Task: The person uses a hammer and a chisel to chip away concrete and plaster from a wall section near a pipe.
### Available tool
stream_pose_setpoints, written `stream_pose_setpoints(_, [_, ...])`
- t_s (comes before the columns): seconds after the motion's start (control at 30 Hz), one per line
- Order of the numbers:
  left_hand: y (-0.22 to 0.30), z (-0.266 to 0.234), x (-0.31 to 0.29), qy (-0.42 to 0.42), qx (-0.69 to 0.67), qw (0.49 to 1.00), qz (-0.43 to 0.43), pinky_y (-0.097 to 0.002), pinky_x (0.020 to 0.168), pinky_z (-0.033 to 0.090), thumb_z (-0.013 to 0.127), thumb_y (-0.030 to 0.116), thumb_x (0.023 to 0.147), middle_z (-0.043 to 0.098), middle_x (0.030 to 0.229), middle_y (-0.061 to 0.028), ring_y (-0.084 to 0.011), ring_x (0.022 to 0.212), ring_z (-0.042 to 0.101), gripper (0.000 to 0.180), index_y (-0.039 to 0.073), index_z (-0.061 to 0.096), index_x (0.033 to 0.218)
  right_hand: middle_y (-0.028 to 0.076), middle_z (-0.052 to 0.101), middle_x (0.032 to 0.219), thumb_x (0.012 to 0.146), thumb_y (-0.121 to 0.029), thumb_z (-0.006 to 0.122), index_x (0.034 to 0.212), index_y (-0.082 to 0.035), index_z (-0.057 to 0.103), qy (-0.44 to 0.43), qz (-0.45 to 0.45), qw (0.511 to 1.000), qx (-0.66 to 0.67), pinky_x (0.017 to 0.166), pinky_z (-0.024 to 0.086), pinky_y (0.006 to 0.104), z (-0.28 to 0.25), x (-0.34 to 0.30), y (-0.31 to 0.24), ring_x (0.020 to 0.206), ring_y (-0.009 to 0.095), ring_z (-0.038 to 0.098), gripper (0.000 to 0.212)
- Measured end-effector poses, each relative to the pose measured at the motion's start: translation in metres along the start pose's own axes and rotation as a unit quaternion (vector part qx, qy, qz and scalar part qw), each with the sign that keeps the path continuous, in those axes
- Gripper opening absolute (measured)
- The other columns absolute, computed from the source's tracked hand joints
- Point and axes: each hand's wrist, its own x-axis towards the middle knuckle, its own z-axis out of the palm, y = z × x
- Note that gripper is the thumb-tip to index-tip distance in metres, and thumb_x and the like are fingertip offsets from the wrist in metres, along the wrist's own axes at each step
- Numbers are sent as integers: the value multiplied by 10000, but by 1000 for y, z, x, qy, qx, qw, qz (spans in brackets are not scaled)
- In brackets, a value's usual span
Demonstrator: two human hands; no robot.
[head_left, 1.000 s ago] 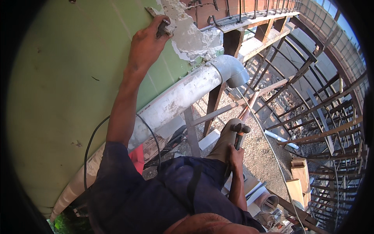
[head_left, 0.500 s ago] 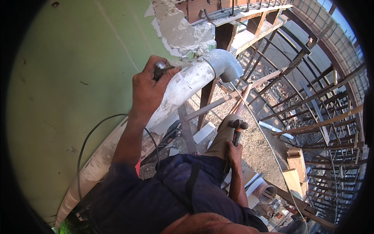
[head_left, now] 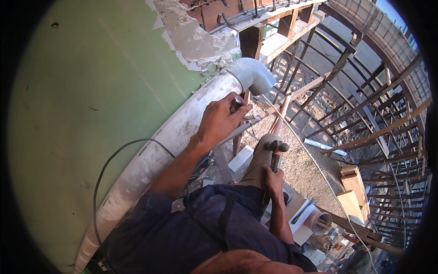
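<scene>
My left hand [head_left: 218,121] is closed around a chisel [head_left: 236,104], its round metal end showing above the fingers and most of its shaft hidden. That hand is over the right side of a white, dusty pipe [head_left: 182,123], just below the grey elbow [head_left: 251,74] on the pipe's upper end. Lower down, my right hand [head_left: 273,181] grips a hammer [head_left: 276,147] by its dark and orange handle, head up, in front of my trouser leg.
The green wall [head_left: 86,100] fills the left, with broken plaster [head_left: 191,34] beside the elbow. A black cable [head_left: 107,164] loops across the pipe. Wooden props [head_left: 365,107] crowd the right. Over gravel [head_left: 310,169] lie boards [head_left: 351,196] and a short pipe piece [head_left: 318,223].
My left hand has drawn the chisel away from the broken plaster edge, moving right and down across the pipe. My right hand keeps the hammer nearly where it was. The view has shifted slightly.
</scene>
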Motion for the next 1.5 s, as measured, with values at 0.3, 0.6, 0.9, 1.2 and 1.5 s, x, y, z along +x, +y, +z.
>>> stream_pose_setpoints(0.3, [70, 11, -2, 77, -18, 951, 298, -351, 456, 377, 761, 269, 851, 511, 554, -85, -217, 460, 512, 353, 58, 578, 637, 5, 499, 582, 886, -304, 698, 736, -57, 560, 3, -1, 1000, -4, 397, 401, 302, 1, 1, 2, 431, 118, 479, 320])
stream_pose_setpoints(0.6, [72, 9, 92, 187, 64, 880, 432, -377, 474, 440, 728, 290, 795, 519, 563, -46, -245, 528, 597, 281, 122, 594, 613, 22, 516, 560, 879, -295, 700, 695, -32, 560, 19, -21, 999, -39, 422, 411, 320, -1, 8, 2, 449, 124, 500, 350])
stream_pose_setpoints(0.9, [44, -11, 138, 178, 124, 859, 465, -361, 416, 408, 704, 339, 844, 501, 472, -62, -249, 418, 538, 453, 121, 509, 497, 15, 479, 540, 895, -292, 695, 708, -67, 508, 20, -11, 1000, -7, 359, 389, 323, 0, -1, -2, 377, 142, 465, 347])
stream_pose_setpoints(1.2, [37, -10, 140, 203, 93, 850, 478, -369, 390, 376, 685, 312, 860, 474, 447, -52, -227, 377, 501, 449, 125, 511, 491, 1, 465, 536, 906, -271, 691, 694, -84, 496, 30, -74, 996, -29, 353, 326, 295, 2, -6, 5, 371, 116, 402, 344])
stream_pose_setpoints(1.5, [32, -28, 121, 165, 89, 839, 511, -349, 395, 386, 736, 267, 790, 518, 491, -40, -215, 425, 548, 352, 122, 538, 538, -53, 385, 487, 942, -199, 693, 667, -134, 443, -24, -154, 972, 175, 347, 244, 248, 0, -82, -119, 357, 54, 337, 377])
